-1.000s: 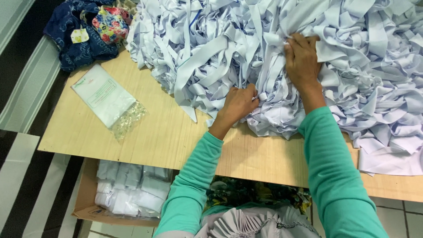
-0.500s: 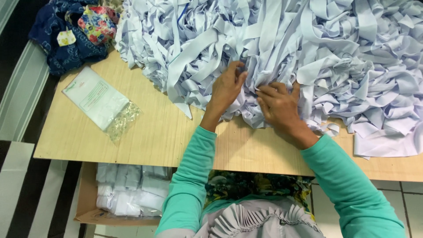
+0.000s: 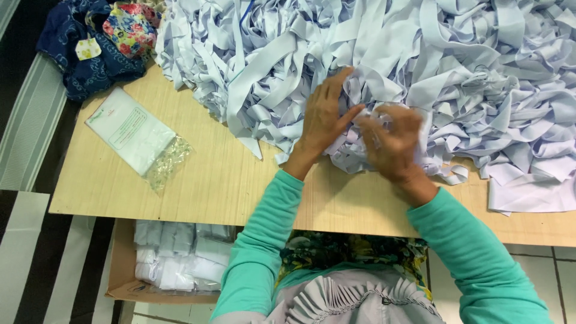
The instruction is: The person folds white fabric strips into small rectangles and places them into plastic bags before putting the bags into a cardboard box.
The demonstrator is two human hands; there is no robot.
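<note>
Gripping pale strips at the heap's (image 3: pixel 420 72) near edge, the left hand (image 3: pixel 324 117) and right hand (image 3: pixel 393 144) separate one strip.

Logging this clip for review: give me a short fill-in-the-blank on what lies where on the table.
1. Both hands, left hand and right hand, are in a heap of pale ____ strips.
2. The clear plastic packet lies on the wooden table to the person's ____.
3. The cardboard box of folded white pieces sits ____ the table's near edge.

Missing words: fabric; left; below
</note>
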